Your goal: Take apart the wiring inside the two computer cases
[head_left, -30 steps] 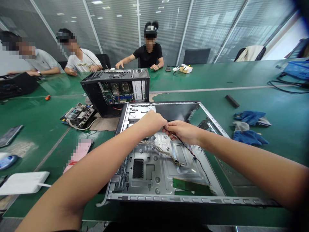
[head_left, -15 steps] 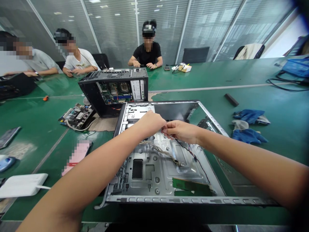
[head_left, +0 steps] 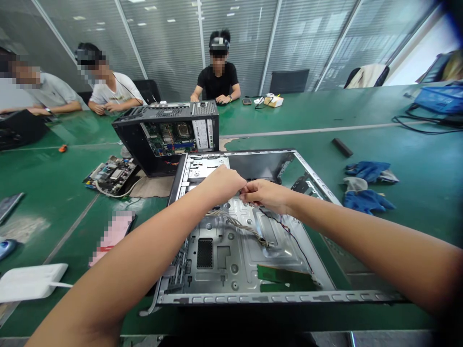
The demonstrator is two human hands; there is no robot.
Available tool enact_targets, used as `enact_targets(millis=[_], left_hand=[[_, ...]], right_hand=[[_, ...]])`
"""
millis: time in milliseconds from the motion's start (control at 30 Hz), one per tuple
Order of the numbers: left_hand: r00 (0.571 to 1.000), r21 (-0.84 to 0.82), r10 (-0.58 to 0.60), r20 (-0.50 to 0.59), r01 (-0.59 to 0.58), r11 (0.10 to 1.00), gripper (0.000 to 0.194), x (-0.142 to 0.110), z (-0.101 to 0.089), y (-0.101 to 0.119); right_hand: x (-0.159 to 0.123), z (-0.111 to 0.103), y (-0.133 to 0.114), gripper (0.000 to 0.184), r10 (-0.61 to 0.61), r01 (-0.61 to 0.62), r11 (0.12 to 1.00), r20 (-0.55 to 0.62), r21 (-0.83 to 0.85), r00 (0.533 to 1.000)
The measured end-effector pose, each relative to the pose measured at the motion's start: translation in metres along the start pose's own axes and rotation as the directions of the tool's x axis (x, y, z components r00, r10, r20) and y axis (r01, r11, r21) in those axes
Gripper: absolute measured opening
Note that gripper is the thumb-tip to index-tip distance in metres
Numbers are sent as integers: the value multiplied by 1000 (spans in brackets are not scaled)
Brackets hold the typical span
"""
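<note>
An open silver computer case (head_left: 249, 298) lies on its side in front of me. My left hand (head_left: 228, 183) is closed over its middle, with the fingers mostly hidden behind the back of the hand. Fingertip to fingertip with it, my right hand (head_left: 266, 195) is pinched around a thin cable of dark and red wires (head_left: 294, 236), which runs down to the case's near right corner. Whatever sits between the left fingers is hidden. Below the hands, a braided bundle of beige wires (head_left: 246, 228) lies across the metal floor. Green boards (head_left: 285, 275) show near the front rim.
Behind stands a second, black computer case (head_left: 133, 140) with its motherboard exposed. A loose circuit board (head_left: 114, 174) and a pink phone (head_left: 115, 236) lie left; a white adapter (head_left: 32, 282) is nearer. Blue gloves (head_left: 369, 200) rest at right. Several people sit across the table.
My view has shifted slightly, so most things sit a little further left. Both hands stay together over the case, nearly unmoved.
</note>
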State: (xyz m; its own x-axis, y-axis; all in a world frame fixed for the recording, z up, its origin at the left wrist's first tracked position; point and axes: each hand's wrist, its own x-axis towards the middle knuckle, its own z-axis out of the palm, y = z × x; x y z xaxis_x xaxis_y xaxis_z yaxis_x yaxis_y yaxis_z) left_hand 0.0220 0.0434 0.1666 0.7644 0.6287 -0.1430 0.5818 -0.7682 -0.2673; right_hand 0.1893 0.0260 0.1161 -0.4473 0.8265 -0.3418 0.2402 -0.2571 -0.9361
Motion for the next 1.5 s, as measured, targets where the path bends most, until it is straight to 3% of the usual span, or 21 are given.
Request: enact_targets(millis=[633, 1033, 1300, 1500], left_hand=[[1000, 19, -9, 30, 9, 1000, 20, -2, -6, 6], [1000, 8, -8, -8, 8, 1000, 18, -1, -4, 5], [998, 14, 15, -66, -14, 1000, 16, 1, 1, 1], [997, -4, 17, -72, -17, 1000, 21, 1, 3, 0]], right_hand=[[1, 2, 2, 24, 22, -22, 999, -17, -39, 1000], [1, 2, 2, 28, 27, -29, 999, -52, -45, 998], [1, 3, 7, 31, -14, 15, 999, -45, 28, 999], [-3, 3, 3, 14, 25, -20, 984, -26, 178, 999]])
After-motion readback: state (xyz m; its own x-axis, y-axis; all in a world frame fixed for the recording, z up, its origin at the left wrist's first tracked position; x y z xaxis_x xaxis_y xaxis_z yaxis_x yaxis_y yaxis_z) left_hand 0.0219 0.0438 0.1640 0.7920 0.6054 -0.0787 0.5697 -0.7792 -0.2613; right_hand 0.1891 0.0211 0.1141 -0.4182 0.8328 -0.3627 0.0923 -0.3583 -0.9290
